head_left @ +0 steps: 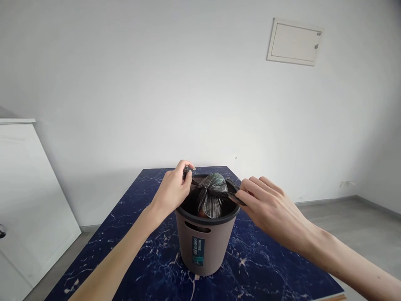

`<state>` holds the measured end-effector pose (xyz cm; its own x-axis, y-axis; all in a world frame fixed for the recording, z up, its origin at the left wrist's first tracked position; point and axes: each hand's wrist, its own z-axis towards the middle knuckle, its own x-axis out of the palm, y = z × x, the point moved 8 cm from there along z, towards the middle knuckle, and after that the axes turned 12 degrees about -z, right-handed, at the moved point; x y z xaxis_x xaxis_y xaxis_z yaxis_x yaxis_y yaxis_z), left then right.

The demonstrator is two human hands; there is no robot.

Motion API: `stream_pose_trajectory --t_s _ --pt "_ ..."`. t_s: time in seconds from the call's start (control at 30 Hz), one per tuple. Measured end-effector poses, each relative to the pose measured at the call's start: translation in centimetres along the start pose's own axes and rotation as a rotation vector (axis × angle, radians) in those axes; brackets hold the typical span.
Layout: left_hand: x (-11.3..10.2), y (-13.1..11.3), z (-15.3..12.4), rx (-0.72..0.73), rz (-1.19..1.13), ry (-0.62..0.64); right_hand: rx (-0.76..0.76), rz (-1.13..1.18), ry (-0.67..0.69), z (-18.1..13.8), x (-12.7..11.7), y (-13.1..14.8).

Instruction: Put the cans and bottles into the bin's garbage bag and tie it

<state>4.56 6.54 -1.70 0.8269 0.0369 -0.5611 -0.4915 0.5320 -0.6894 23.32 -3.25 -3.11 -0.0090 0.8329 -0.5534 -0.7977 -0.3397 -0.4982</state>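
Observation:
A black plastic garbage bag (213, 205), knotted at its top, sits inside a brown trash bin (216, 240) with a black rim and a green label. My left hand (175, 184) is closed around one twisted end of the bag at the bin's left side. On the right, my right hand (261, 198) grips the other end, and both ends stretch outward from the knot. The bag's lower part is hidden by the bin wall. Something reddish shows faintly through the thin plastic near the front.
The bin stands upright on a table with a dark blue marbled top (150, 251). A white cabinet (31, 196) is to the left. Behind the table rises a pale wall (156, 83) with a closed panel door (294, 42). Grey floor (338, 217) shows at right.

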Motion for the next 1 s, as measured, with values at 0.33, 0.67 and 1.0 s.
stream_pose_trajectory --t_s 0.33,0.67,1.0 --pt "-1.0 1.4 -0.9 -0.028 0.01 0.005 0.064 0.217 0.154 0.5 0.3 -0.9" --pt "-3.6 7.2 -6.8 -0.098 -0.321 -0.58 -0.006 0.32 0.283 5.8 1.5 1.0" --pt "-0.4 16.9 -15.8 -0.505 -0.394 -0.499 -0.193 0.139 0.286 7.3 2.9 3.1"
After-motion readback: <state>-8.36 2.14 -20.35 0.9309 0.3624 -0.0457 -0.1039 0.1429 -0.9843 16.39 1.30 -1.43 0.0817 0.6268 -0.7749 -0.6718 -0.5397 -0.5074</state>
